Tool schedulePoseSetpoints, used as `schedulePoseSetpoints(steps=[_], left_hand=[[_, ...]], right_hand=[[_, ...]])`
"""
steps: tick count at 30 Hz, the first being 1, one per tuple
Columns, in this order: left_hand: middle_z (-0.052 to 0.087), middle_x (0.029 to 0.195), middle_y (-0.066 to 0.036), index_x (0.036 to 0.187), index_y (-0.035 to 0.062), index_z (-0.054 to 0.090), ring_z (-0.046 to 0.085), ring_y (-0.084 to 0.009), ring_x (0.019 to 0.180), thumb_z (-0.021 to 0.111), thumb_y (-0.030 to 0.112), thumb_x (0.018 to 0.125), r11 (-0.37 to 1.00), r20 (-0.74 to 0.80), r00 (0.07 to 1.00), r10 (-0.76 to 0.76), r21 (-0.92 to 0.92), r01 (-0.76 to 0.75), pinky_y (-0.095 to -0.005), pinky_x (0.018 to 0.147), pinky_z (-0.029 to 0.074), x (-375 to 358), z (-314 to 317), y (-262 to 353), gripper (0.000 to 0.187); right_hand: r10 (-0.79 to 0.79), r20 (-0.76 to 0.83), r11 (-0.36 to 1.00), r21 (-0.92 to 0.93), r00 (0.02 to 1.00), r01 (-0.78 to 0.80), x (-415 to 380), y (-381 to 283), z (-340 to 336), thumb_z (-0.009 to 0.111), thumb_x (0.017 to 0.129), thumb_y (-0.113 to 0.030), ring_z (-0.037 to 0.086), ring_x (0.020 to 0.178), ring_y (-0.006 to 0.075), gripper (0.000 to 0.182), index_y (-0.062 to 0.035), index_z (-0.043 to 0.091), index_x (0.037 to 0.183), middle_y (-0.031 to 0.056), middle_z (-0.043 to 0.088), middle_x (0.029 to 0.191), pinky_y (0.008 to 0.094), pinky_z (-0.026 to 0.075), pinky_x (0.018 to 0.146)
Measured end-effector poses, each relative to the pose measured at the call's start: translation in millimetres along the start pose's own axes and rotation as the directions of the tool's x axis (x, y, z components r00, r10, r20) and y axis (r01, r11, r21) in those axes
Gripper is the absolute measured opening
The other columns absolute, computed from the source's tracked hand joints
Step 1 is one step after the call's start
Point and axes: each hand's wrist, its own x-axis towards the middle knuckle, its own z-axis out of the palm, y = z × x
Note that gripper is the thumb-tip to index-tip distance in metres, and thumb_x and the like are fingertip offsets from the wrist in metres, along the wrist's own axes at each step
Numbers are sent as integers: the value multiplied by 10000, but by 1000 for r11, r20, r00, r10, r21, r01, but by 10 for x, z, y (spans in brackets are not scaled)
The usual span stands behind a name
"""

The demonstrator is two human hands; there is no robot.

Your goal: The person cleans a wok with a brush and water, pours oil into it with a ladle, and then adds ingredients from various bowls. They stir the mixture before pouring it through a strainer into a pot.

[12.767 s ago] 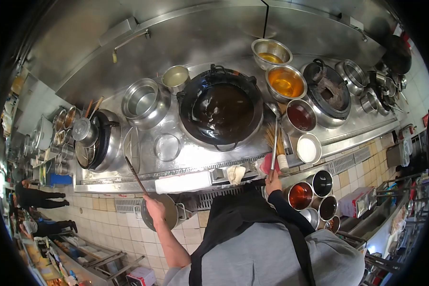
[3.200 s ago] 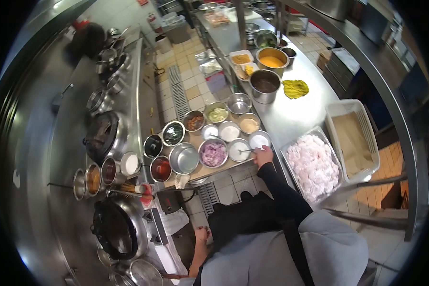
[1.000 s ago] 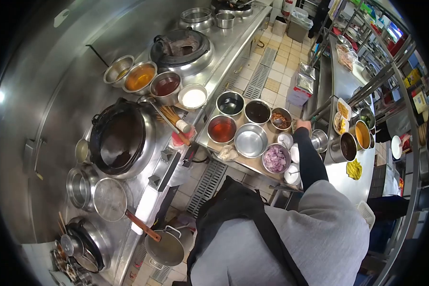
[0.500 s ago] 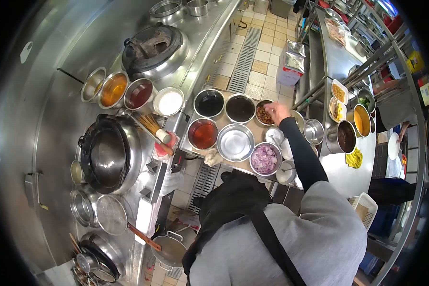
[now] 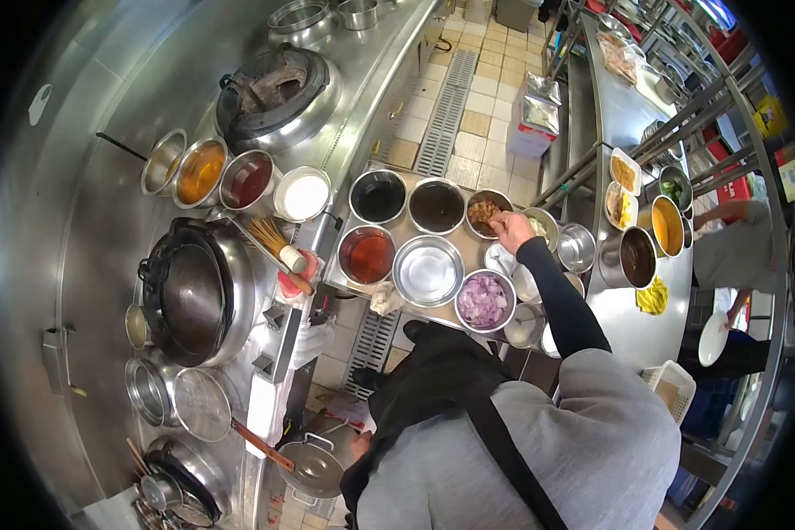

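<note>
My right hand (image 5: 512, 231), in a black sleeve, is at the near right rim of a steel bowl (image 5: 502, 200) of brown chunks (image 5: 482, 215). Its fingers are bunched together and point down; anything between them is too small to make out. Just below are a bowl of chopped purple onion (image 5: 485, 300) and a white-handled utensil or lid (image 5: 501, 259), partly hidden by the arm. Only a bit of my left hand (image 5: 359, 444) shows beside the black apron, above a large pot (image 5: 314, 468); its fingers are hidden.
Pots of dark liquid (image 5: 377, 196), red sauce (image 5: 367, 254) and clear liquid (image 5: 428, 270) share the cart. To the left is a stove with a wok (image 5: 194, 296) and a strainer (image 5: 205, 404). Sauce pots (image 5: 638, 256) stand on the right counter. Beyond, another person holds a white plate (image 5: 714, 339).
My right hand has come down from above the brown chunks to the bowl's near right rim. Part of my left hand has come into view. The other person's plate has moved lower and left.
</note>
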Motion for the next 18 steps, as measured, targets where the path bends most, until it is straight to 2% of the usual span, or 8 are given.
schedulePoseSetpoints(steps=[1, 2, 5, 8, 12, 13, 16, 18], left_hand=[[651, 825, -206, 756, 63, 622, 633, -387, 820, 573, 251, 836, 948, 66, 982, -176, -256, 187, -476, 713, 478, 38, 94, -72, 210], [651, 815, -205, 747, 60, 615, 634, -388, 822, 571, 255, 837, 974, 60, 992, -115, -190, 125, -478, 715, 479, -2, 202, -143, 220], [652, 829, -206, 764, 54, 617, 637, -382, 827, 569, 256, 840, 957, 73, 982, -171, -225, 184, -472, 719, 482, -24, 207, -41, 221], [654, 843, -207, 781, 48, 619, 639, -376, 833, 567, 257, 842, 942, 79, 976, -204, -255, 218, -467, 724, 486, -24, 207, 15, 224], [656, 862, -207, 804, 40, 621, 642, -369, 840, 565, 258, 846, 919, 89, 966, -245, -295, 260, -459, 731, 491, -42, 238, 47, 229], [656, 866, -208, 810, 38, 622, 643, -367, 841, 564, 258, 847, 915, 93, 963, -251, -302, 268, -457, 732, 492, -44, 240, 57, 230], [657, 880, -208, 827, 32, 623, 645, -361, 847, 562, 259, 849, 904, 94, 960, -265, -323, 282, -451, 737, 496, -25, 233, 81, 236], [658, 890, -209, 839, 28, 625, 647, -357, 850, 561, 259, 851, 896, 95, 957, -275, -336, 290, -447, 740, 498, -22, 229, 87, 240]], right_hand=[[-63, -89, 998, 7, 994, 64, -21, -61, -78, 595, 877, -139, 644, 874, 366, 180, 2, 688, 939, 196, 674, 918, 408, 499, 789], [-44, -164, 999, -6, 985, 44, -41, -130, -142, 592, 878, -145, 643, 873, 373, 184, 3, 688, 932, 199, 672, 923, 414, 499, 789], [30, -370, 995, -78, 929, -63, 2, -147, -183, 586, 881, -180, 636, 869, 401, 206, -4, 692, 896, 219, 669, 921, 439, 499, 782], [90, -361, 988, -87, 928, -130, 65, 209, 114, 591, 878, -199, 643, 855, 393, 216, -15, 701, 905, 225, 671, 884, 446, 501, 769], [309, -295, 949, 162, 904, -271, 126, 3, -71, 610, 869, -238, 661, 835, 370, 249, -24, 713, 943, 215, 683, 860, 416, 511, 765], [295, -284, 951, 176, 912, -253, 151, -12, -77, 606, 886, -224, 669, 868, 339, 234, -37, 712, 980, 195, 694, 911, 393, 508, 785], [-57, -205, 998, -3, 977, 57, 214, 95, 37, 601, 898, -181, 664, 926, 320, 203, -51, 710, 1010, 180, 695, 975, 382, 503, 812], [-79, -14, 996, 38, 997, 79, 218, 158, 65, 605, 892, -139, 651, 962, 330, 190, -55, 707, 1029, 177, 687, 1007, 379, 500, 836]])
